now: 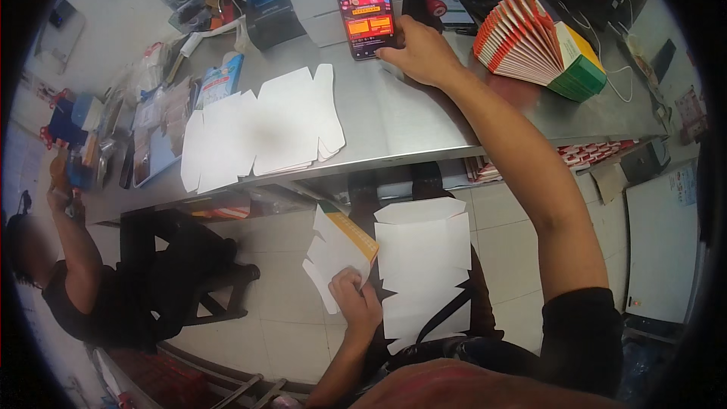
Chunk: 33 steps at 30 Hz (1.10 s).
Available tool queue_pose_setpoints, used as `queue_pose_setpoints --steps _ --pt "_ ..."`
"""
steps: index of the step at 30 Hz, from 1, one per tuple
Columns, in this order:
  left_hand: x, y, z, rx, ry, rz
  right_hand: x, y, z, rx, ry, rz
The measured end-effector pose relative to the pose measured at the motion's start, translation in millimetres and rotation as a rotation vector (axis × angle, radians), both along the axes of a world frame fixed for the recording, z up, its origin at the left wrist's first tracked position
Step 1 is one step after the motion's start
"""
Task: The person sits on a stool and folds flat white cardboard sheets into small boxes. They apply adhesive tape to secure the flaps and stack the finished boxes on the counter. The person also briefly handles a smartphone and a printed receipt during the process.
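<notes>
My left hand point(354, 298) is closed on a partly folded cardboard box blank point(331, 246), white inside with a yellow and green printed side. Another flat white box blank point(422, 246) lies across my lap, beside that hand. Far forward, my right hand point(418, 51) grips the lower right corner of a smartphone point(364, 19), thumb at the bottom of its lit screen. Some of its fingers are hidden. The phone stands upright in front of a white boxy machine point(312, 0). A stack of flat white blanks point(265, 125) rests on the metal table point(379, 117), left of my right arm.
A fanned row of red, white and green folded cartons point(534, 49) sits at the table's right. Plastic-wrapped packages point(159, 110) crowd its left side. Another person point(76, 273) sits at far left beside a black stool point(219, 299). A white cabinet point(663, 238) stands right.
</notes>
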<state>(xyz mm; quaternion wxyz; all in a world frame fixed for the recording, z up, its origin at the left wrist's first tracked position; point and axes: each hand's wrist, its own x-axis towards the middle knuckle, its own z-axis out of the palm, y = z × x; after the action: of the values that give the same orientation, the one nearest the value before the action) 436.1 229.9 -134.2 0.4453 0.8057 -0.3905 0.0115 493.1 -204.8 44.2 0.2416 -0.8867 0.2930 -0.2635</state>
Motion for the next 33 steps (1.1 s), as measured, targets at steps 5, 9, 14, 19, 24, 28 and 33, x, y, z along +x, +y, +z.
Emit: queue_pose_setpoints --steps 5,9,14,19,24,28,33 --pt "4.8 -9.1 0.9 0.020 -0.005 -0.014 1.7 5.6 3.3 -0.067 0.014 -0.057" --pt "8.2 -12.2 -7.0 0.051 0.018 -0.016 3.8 10.7 8.5 -0.094 0.113 -0.113" --pt "11.0 -14.1 -9.7 0.058 0.013 -0.033 2.9 15.8 14.8 -0.073 0.142 -0.112" --pt "10.6 -15.7 -7.7 0.069 0.051 -0.024 0.3 19.6 14.0 -0.087 0.097 -0.126" --pt "10.0 -13.5 -9.1 0.059 0.024 -0.016 0.2 17.2 11.7 -0.081 0.108 -0.128" --pt "10.1 -13.9 -8.2 0.053 0.014 -0.008 -1.7 13.0 9.5 -0.037 0.044 -0.112" --pt "11.2 -14.5 -6.5 0.062 0.036 -0.009 -1.9 2.3 -0.9 0.047 -0.183 -0.092"
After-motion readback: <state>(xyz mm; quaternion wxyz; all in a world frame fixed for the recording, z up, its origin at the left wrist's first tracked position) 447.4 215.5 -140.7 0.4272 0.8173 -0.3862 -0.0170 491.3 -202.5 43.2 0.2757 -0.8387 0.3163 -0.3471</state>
